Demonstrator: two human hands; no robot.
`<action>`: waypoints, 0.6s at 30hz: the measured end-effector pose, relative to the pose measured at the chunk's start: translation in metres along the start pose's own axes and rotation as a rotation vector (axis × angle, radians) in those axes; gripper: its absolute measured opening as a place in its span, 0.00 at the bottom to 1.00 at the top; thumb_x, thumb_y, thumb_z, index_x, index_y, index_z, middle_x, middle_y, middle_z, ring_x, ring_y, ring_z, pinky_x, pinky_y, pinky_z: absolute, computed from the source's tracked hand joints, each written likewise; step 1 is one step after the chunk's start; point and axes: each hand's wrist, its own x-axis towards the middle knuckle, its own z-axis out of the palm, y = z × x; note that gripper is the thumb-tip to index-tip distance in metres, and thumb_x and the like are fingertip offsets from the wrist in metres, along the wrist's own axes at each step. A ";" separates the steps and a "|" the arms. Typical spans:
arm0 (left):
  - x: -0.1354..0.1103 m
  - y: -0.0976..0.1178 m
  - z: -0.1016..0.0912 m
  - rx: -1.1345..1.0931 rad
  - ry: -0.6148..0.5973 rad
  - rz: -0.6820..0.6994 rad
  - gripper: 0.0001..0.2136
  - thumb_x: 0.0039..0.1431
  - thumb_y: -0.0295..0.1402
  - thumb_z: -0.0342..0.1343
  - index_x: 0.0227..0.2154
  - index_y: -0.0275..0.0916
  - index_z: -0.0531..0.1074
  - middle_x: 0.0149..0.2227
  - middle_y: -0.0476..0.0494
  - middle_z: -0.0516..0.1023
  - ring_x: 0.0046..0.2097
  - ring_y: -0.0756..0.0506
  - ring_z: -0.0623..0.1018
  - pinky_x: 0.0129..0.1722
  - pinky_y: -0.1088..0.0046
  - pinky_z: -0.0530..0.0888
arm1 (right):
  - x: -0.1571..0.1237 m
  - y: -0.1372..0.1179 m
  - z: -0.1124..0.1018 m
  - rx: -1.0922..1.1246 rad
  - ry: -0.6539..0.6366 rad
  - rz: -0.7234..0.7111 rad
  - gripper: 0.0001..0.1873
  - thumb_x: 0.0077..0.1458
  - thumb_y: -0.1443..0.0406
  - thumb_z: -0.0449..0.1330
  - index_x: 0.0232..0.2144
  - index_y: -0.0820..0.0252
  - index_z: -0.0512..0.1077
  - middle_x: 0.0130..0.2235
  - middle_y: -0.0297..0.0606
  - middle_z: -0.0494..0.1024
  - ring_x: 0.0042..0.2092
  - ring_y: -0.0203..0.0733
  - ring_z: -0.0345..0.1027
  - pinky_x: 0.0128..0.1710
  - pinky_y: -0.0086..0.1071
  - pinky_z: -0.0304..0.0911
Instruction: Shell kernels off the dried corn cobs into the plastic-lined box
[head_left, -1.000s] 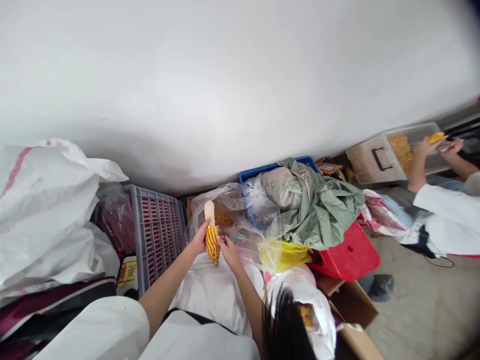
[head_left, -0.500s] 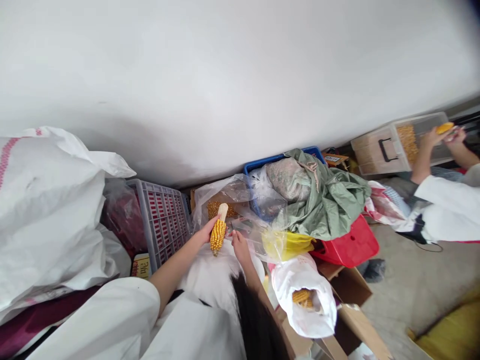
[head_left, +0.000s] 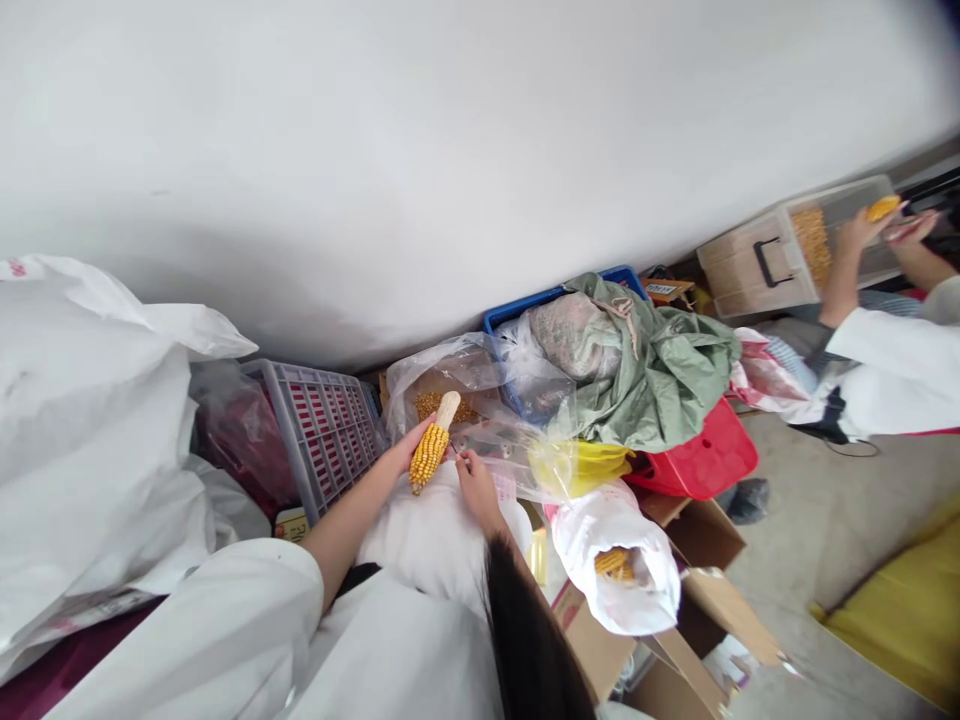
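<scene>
An ear of dried corn is tilted in my left hand, whose fingers are wrapped round it. Its upper end is a bare pale cob; yellow kernels cover the lower part. Close on its right, my right hand is closed on a thin dark pointed tool, mostly hidden by the fingers. Beyond both hands, a clear plastic bag has loose corn kernels inside. A white sack lies beneath my hands.
At right, a white bag holds more corn ears, beside cardboard boxes. A grey crate and big white sack stand left. Another person's hands hold corn by a clear bin.
The corn ear has tilted further, its bare end leaning right and its kernelled end swinging left. My right hand has moved slightly left, nearer the ear. The view has shifted a little.
</scene>
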 end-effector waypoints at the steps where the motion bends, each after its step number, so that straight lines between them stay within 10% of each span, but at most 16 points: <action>1: 0.000 -0.002 0.000 0.005 -0.020 -0.014 0.25 0.57 0.52 0.39 0.30 0.32 0.69 0.21 0.42 0.74 0.24 0.47 0.76 0.27 0.70 0.74 | -0.001 -0.002 -0.002 -0.033 0.001 0.004 0.15 0.56 0.59 0.45 0.37 0.59 0.68 0.36 0.38 0.75 0.37 0.39 0.66 0.35 0.29 0.54; 18: 0.001 -0.012 0.008 0.067 -0.098 -0.008 0.34 0.53 0.59 0.29 0.27 0.33 0.68 0.18 0.40 0.73 0.20 0.46 0.74 0.20 0.71 0.70 | 0.010 -0.046 -0.035 -0.148 0.007 0.047 0.05 0.47 0.65 0.56 0.22 0.58 0.69 0.25 0.38 0.72 0.33 0.41 0.65 0.34 0.31 0.52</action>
